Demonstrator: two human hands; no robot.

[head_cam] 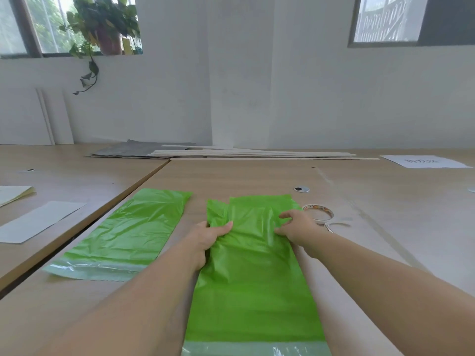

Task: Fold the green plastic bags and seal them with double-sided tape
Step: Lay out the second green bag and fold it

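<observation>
Mid-fold, it seemed: your left hand (pixel 205 238) and right hand (pixel 299 227) each pinched a side edge of the bag (pixel 254 291) stretched between them, and the next move probably needed the tape (pixel 318 213) just beyond your right knuckles.

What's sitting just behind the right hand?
A tape roll flat on the table, a loose end trailing beside it. The right hand, pinching the right bag, covers the roll's near left edge.
</observation>
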